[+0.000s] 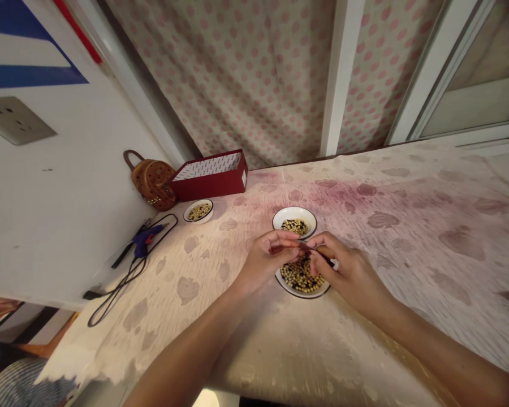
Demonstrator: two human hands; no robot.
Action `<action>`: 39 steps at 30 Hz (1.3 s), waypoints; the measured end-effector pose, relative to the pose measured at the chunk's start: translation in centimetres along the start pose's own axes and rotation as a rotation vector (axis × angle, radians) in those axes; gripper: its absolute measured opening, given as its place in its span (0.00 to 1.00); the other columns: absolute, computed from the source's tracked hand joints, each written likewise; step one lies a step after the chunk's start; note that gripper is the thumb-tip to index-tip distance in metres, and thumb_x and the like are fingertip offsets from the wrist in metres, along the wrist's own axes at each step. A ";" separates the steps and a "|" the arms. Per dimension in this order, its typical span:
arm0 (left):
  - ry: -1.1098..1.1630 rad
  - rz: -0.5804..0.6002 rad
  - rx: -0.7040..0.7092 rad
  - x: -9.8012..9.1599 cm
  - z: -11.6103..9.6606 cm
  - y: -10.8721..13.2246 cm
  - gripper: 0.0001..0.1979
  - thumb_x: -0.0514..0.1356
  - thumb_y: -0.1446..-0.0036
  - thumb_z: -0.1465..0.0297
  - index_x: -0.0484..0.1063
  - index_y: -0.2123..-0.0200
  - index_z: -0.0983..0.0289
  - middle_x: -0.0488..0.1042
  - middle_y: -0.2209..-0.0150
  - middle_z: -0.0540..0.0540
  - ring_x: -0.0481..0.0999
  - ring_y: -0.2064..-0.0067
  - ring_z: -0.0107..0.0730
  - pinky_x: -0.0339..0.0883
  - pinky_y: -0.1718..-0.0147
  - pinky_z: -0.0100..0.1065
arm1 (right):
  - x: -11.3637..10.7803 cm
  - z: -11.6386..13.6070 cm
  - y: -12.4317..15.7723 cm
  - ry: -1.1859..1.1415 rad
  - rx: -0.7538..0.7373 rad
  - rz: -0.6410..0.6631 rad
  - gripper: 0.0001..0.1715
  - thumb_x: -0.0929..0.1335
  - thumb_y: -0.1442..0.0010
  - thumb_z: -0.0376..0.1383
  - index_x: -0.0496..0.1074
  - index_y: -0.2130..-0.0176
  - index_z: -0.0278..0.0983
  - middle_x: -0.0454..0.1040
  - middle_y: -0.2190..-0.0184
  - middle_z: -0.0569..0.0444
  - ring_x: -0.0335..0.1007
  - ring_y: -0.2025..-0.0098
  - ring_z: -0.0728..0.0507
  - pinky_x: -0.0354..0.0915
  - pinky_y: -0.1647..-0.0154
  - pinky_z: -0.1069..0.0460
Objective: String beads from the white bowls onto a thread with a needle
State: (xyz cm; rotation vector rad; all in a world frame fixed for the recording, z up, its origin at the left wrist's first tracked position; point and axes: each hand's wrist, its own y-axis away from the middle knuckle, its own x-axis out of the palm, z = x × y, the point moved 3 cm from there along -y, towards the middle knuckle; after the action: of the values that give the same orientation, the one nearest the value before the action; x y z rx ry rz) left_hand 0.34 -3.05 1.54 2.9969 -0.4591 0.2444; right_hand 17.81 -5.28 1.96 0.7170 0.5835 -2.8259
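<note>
Above the nearer white bowl (303,295), my right hand (343,271) pinches a thin dark tool (306,247), possibly tweezers; its far end pokes out past the fingers. My left hand (269,257) is closed in a pinch close to the tool's tip, and what it holds, if anything, is too small to tell. Small yellow and black bean-like pieces (299,277) fill much of the nearer bowl, partly covered by my fingers. Just behind my fingertips stands a second white dark-rimmed bowl (294,212) with fewer of the same pieces.
At the left back, a third small bowl (198,211) holds similar pieces. Behind it are an open dark red box (212,183) and a brown backpack-shaped bag (152,181). A blue glue gun (146,240) with its black cord lies by the left wall. A patterned cloth (246,328) covers the table.
</note>
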 end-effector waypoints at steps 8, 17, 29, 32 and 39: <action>0.039 -0.008 -0.026 0.0 0.2 -0.1 0.19 0.74 0.49 0.67 0.77 0.54 0.64 0.81 0.59 0.55 0.82 0.58 0.32 0.74 0.49 0.40 | -0.1 0.1 -0.1 -0.010 0.000 -0.003 0.03 0.62 0.32 0.37 0.64 0.57 0.43 0.76 0.77 0.62 0.74 0.76 0.47 0.67 0.70 0.52; 0.018 -0.036 -0.028 0.1 0.2 0.0 0.18 0.73 0.48 0.66 0.77 0.55 0.64 0.80 0.61 0.55 0.82 0.57 0.34 0.75 0.51 0.40 | -0.1 0.0 -0.1 -0.014 0.009 -0.019 0.04 0.62 0.32 0.37 0.64 0.56 0.42 0.78 0.76 0.62 0.75 0.75 0.47 0.67 0.70 0.52; 0.015 -0.013 -0.024 0.4 -0.1 0.3 0.19 0.73 0.48 0.65 0.77 0.55 0.65 0.79 0.62 0.54 0.81 0.60 0.32 0.75 0.52 0.39 | -0.1 -0.1 0.1 -0.050 0.017 -0.024 0.04 0.63 0.31 0.38 0.64 0.56 0.42 0.78 0.76 0.60 0.75 0.75 0.47 0.69 0.70 0.52; -0.085 -0.034 0.047 0.4 -0.5 -0.4 0.15 0.71 0.46 0.66 0.77 0.57 0.65 0.80 0.61 0.55 0.81 0.60 0.32 0.75 0.52 0.40 | -0.4 -0.4 0.0 -0.053 0.051 -0.098 0.07 0.63 0.31 0.40 0.65 0.55 0.41 0.79 0.75 0.58 0.76 0.75 0.46 0.68 0.73 0.52; -0.397 -0.132 0.258 -0.1 -1.5 -4.4 0.07 0.64 0.44 0.78 0.77 0.61 0.64 0.81 0.59 0.56 0.81 0.56 0.33 0.73 0.50 0.38 | -1.0 -0.8 -0.1 -0.030 0.072 -0.197 0.06 0.64 0.31 0.40 0.65 0.55 0.41 0.78 0.75 0.59 0.73 0.77 0.48 0.66 0.73 0.53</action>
State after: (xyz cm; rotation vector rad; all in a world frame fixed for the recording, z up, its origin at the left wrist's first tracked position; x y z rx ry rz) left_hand 1.36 1.37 2.63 3.3172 -0.2744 -0.3342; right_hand 18.96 -4.79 1.79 0.6611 0.5807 -3.0477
